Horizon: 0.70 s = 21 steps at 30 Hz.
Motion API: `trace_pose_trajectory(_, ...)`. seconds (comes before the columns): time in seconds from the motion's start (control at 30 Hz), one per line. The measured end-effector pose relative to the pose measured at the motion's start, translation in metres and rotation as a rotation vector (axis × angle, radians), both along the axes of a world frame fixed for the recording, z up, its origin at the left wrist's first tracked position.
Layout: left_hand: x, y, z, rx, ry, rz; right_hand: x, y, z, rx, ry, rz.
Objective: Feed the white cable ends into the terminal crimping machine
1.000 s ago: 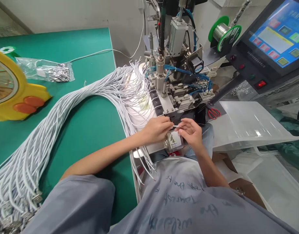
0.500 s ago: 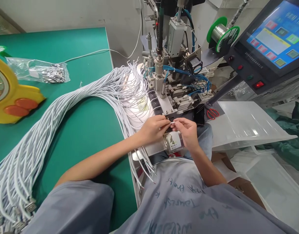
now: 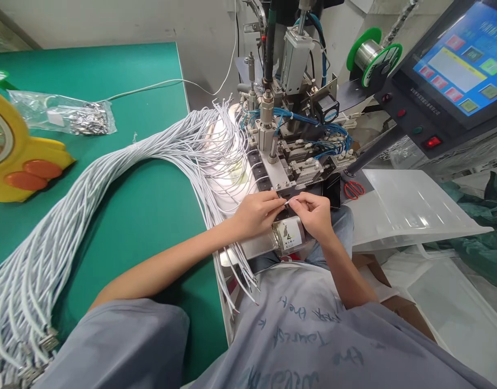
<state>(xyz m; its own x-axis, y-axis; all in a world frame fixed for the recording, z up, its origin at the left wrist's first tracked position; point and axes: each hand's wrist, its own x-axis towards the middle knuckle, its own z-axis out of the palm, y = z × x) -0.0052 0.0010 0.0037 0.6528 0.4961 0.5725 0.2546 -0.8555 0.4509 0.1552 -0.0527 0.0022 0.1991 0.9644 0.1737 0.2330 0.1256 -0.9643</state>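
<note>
Both my hands meet at a thin white cable, just in front of the machine.
From my end I see the fingers of my left hand (image 3: 254, 216) pinched closed on the white cable (image 3: 288, 203), while the fingers of my right hand (image 3: 316, 217) are nearly closed too, gripping its tip. The cable sits between the two sets of fingertips, near the front edge of the machine (image 3: 273, 162) and above a labelled packet (image 3: 289, 234). To my left, a thick bundle of white cables (image 3: 122, 159) crosses the green worktop (image 3: 159, 208); red-handled scissors (image 3: 354, 190) lie right of the machine.
</note>
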Motion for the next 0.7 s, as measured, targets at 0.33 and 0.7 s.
trace_pose_trajectory(0.33, 0.001, 0.000, -0.004, -0.427, -0.114, -0.012, -0.021, 0.004, -0.016, 0.058, 0.204, -0.129)
trace_pose_trajectory(0.7, -0.004, 0.008, -0.003, 0.294, 0.209, -0.005, 0.013, 0.009, 0.001, -0.157, -0.039, 0.163)
